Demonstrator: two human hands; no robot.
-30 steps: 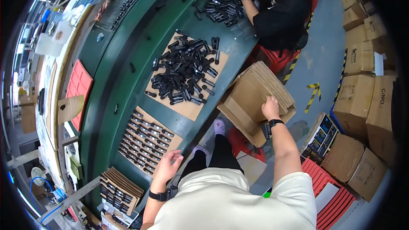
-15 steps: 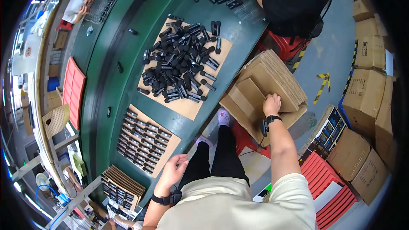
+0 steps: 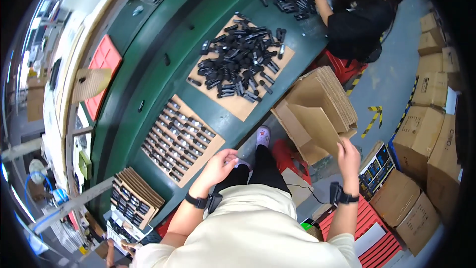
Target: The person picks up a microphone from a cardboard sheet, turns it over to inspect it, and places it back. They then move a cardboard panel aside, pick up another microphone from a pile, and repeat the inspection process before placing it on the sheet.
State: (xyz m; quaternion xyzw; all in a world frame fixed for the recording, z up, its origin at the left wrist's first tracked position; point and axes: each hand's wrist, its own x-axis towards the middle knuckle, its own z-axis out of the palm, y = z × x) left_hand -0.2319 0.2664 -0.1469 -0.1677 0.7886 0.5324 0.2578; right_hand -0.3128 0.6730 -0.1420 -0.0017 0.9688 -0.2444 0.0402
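My right hand point(image 3: 349, 158) pinches the edge of a cardboard sheet point(image 3: 317, 125), which is tilted partway out of an open cardboard box point(image 3: 303, 150). Upright sheets point(image 3: 333, 97) stand packed in that box's far side. Over the near edge of the green table, my left hand point(image 3: 221, 165) hovers with loosely bent fingers and nothing visible in it. Closest to it lies a cardboard sheet point(image 3: 184, 178) bearing rows of small black microphone-like devices point(image 3: 174, 141). Farther along, a heap of similar devices point(image 3: 238, 62) covers another cardboard sheet point(image 3: 241, 109).
A person point(image 3: 359, 25) in black sits at the far right of the green table point(image 3: 225, 124). Stacked loaded sheets point(image 3: 136, 196) stand at the near left. A red stool point(image 3: 292, 161), stacked red trays point(image 3: 364, 226) and cardboard boxes point(image 3: 421, 134) occupy the right side.
My right hand has moved right and nearer, drawing the cardboard sheet partly out of the box. My left hand has shifted slightly right and up, and the view has turned somewhat.
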